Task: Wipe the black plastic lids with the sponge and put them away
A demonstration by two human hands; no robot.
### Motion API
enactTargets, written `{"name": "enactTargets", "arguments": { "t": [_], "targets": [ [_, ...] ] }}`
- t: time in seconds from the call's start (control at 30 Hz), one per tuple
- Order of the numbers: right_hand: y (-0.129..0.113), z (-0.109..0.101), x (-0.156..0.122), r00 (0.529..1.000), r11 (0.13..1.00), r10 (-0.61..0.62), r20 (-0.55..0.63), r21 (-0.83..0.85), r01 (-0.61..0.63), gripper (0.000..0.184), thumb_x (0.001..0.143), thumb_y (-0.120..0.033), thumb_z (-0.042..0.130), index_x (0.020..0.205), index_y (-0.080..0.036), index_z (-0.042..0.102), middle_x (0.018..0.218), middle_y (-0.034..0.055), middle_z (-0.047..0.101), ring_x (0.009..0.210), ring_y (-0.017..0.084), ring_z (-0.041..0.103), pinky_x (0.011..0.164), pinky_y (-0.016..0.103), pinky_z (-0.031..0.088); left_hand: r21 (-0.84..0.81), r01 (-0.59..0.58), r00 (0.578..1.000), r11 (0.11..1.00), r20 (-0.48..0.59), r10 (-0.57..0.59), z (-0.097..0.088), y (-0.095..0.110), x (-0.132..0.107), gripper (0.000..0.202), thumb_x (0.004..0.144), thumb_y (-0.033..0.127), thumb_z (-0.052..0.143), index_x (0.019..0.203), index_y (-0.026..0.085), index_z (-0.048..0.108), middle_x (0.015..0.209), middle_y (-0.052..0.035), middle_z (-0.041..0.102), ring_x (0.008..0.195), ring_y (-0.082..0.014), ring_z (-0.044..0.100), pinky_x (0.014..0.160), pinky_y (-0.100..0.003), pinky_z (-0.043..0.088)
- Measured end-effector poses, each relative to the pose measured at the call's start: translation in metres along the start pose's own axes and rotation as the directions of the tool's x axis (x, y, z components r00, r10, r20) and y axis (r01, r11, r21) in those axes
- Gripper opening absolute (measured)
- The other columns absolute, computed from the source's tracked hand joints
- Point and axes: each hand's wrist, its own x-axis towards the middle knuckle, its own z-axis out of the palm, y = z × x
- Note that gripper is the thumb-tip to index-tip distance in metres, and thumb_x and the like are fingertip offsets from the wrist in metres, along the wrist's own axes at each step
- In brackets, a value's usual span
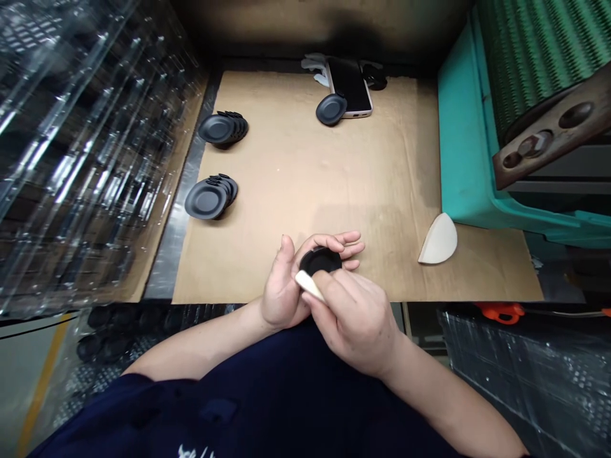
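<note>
My left hand point(286, 280) cups a small round black cap point(321, 260), fingers curled round its far side. My right hand point(356, 315) pinches a pale, flat scraper-like tool point(308, 283) and presses its tip against the cap's near rim. Both hands hover over the near edge of a brown cardboard sheet point(334, 184). Two leaning rows of similar black round caps lie at the sheet's left: one row point(210, 197) nearer, one row point(223, 127) farther back. A single black cap point(331, 109) rests by a phone at the back.
A phone point(351, 86) lies face up at the back middle. A pale half-round piece point(440, 240) lies at the right beside a teal machine point(461, 146). Stacked clear plastic trays point(81, 146) fill the left. An orange tool point(501, 312) sits below the sheet's right edge.
</note>
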Motion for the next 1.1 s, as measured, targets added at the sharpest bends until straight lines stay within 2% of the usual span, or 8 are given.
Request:
{"name": "enactTargets", "arguments": {
  "t": [0.07, 0.17, 0.37, 0.5, 0.7, 0.87, 1.0, 1.1],
  "targets": [
    [-0.001, 0.000, -0.001, 0.999, 1.000, 0.003, 0.032, 0.020, -0.003, 0.018, 0.102, -0.021, 0.051, 0.103, -0.013, 0.066, 0.073, 0.0015, 0.062, 0.065, 0.015, 0.057, 0.062, 0.030, 0.045, 0.001, -0.006, 1.000, 1.000, -0.010, 0.006, 0.001, 0.000, 0.000, 0.066, 0.099, 0.069, 0.031, 0.102, 0.016, 0.070, 0.143, -0.0177, 0.059, 0.141, -0.0384, 0.050, 0.120, -0.057, 0.034],
    [-0.002, 0.002, -0.003, 0.996, 0.997, 0.081, -0.033, 0.010, -0.081, 0.019, 0.102, -0.023, 0.052, 0.110, -0.012, 0.066, 0.082, 0.0042, 0.066, 0.070, 0.016, 0.060, 0.066, 0.030, 0.047, 0.031, -0.029, 1.000, 0.999, -0.009, 0.030, 0.001, -0.003, 0.000, 0.060, 0.099, 0.067, 0.036, 0.103, 0.017, 0.070, 0.141, -0.0161, 0.061, 0.141, -0.0361, 0.050, 0.122, -0.054, 0.031],
    [0.001, 0.004, -0.016, 0.998, 0.999, 0.047, 0.038, -0.025, -0.046, 0.016, 0.100, -0.021, 0.055, 0.104, -0.011, 0.067, 0.072, 0.0016, 0.059, 0.064, 0.015, 0.054, 0.060, 0.031, 0.040, 0.033, -0.115, 0.989, 0.993, -0.088, 0.118, -0.004, -0.006, 0.000, 0.028, 0.104, 0.037, 0.046, 0.107, 0.020, 0.068, 0.149, -0.0096, 0.056, 0.149, -0.0296, 0.042, 0.124, -0.049, 0.030],
    [0.010, 0.000, -0.022, 0.996, 0.987, 0.091, 0.003, -0.134, -0.090, 0.015, 0.100, -0.020, 0.056, 0.101, -0.012, 0.067, 0.070, 0.0010, 0.057, 0.062, 0.015, 0.051, 0.060, 0.031, 0.039, -0.052, -0.092, 0.994, 0.994, -0.068, 0.089, -0.005, -0.006, 0.002, 0.030, 0.105, 0.033, 0.041, 0.107, 0.019, 0.067, 0.150, -0.0108, 0.056, 0.149, -0.0278, 0.042, 0.127, -0.047, 0.026],
    [0.005, 0.004, -0.026, 0.999, 0.997, 0.025, 0.043, -0.078, -0.021, 0.018, 0.100, -0.019, 0.054, 0.111, -0.011, 0.066, 0.071, 0.0008, 0.059, 0.064, 0.015, 0.053, 0.060, 0.031, 0.040, -0.047, -0.077, 0.993, 0.996, -0.094, 0.072, -0.006, -0.004, 0.003, 0.033, 0.105, 0.037, 0.042, 0.110, 0.019, 0.068, 0.151, -0.0118, 0.056, 0.148, -0.0295, 0.044, 0.126, -0.049, 0.027],
    [0.023, -0.002, -0.020, 0.999, 0.979, 0.043, -0.034, -0.199, -0.049, 0.017, 0.100, -0.021, 0.057, 0.110, -0.011, 0.066, 0.070, 0.0009, 0.060, 0.062, 0.015, 0.053, 0.060, 0.031, 0.041, -0.096, 0.029, 1.000, 0.995, 0.006, -0.028, -0.009, -0.002, 0.001, 0.039, 0.105, 0.037, 0.041, 0.121, 0.016, 0.070, 0.156, -0.0133, 0.051, 0.150, -0.0318, 0.041, 0.127, -0.049, 0.026],
    [0.032, -0.008, -0.013, 0.997, 0.970, 0.018, -0.072, -0.241, -0.035, 0.021, 0.100, -0.021, 0.056, 0.117, -0.013, 0.065, 0.077, 0.0033, 0.067, 0.068, 0.015, 0.059, 0.064, 0.030, 0.044, -0.081, 0.208, 0.976, 0.975, 0.079, -0.201, -0.013, -0.001, 0.001, 0.042, 0.105, 0.037, 0.042, 0.133, 0.017, 0.066, 0.154, -0.0151, 0.053, 0.149, -0.0353, 0.042, 0.118, -0.054, 0.040],
    [0.028, -0.010, -0.012, 0.996, 0.971, 0.043, -0.074, -0.230, -0.059, 0.022, 0.101, -0.022, 0.055, 0.118, -0.013, 0.065, 0.079, 0.0037, 0.067, 0.070, 0.015, 0.060, 0.065, 0.030, 0.045, -0.098, 0.242, 0.969, 0.965, 0.082, -0.234, -0.014, -0.001, 0.002, 0.045, 0.105, 0.038, 0.039, 0.137, 0.017, 0.063, 0.155, -0.0156, 0.051, 0.149, -0.0352, 0.041, 0.115, -0.053, 0.043]
  ]
}}
